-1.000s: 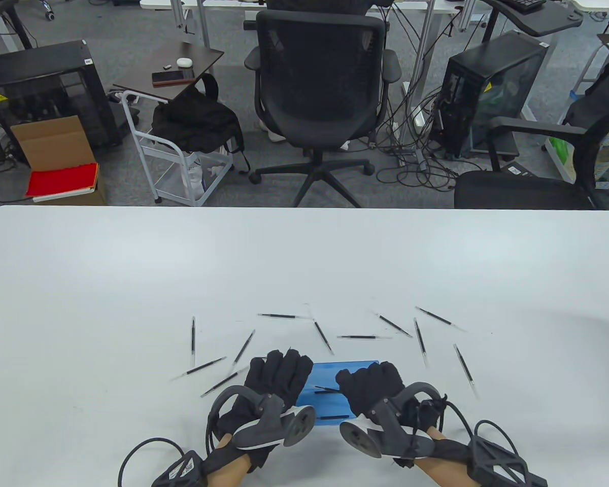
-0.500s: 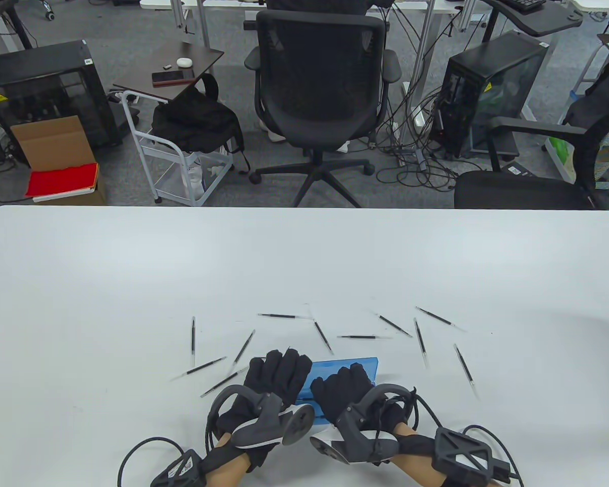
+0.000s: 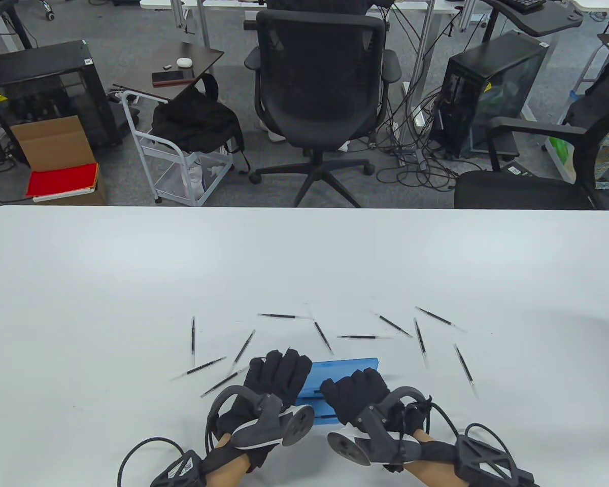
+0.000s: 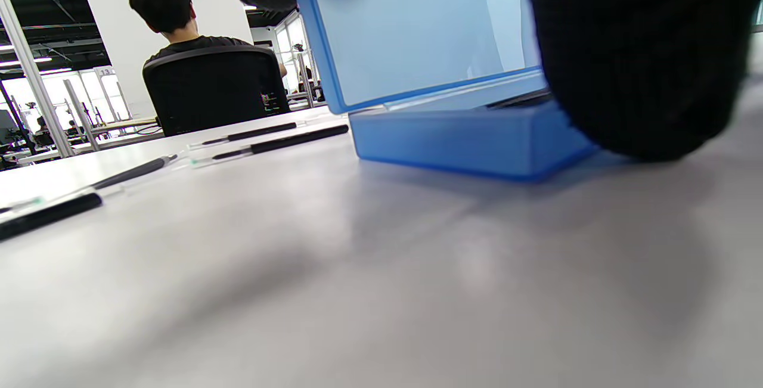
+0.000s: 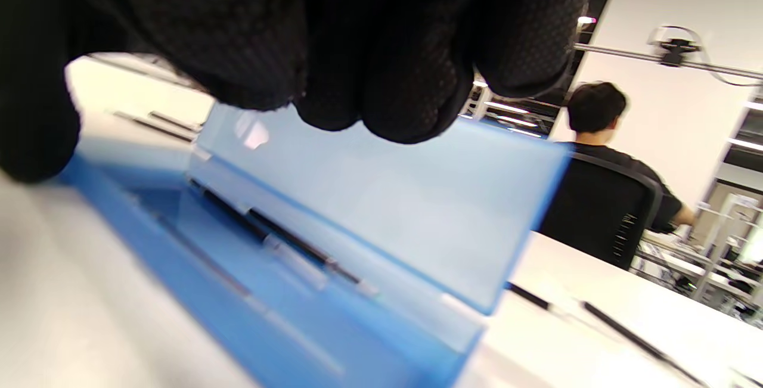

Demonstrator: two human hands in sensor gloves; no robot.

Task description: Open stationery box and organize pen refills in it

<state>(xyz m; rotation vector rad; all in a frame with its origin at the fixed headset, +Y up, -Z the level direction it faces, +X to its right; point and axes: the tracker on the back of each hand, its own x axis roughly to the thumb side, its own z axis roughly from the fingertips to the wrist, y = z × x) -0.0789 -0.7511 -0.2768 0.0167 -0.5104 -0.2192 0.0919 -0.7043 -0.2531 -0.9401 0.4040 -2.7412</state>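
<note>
While no label reads, both hands clasping open blue stationery box.

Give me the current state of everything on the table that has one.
Stationery box: lid raised, open.
Refill in box: lying inside, along the hinge.
Loose refills: scattered on table, outside box.
Left hand: holding the lid.
Right hand: fingers curled over box.
</note>
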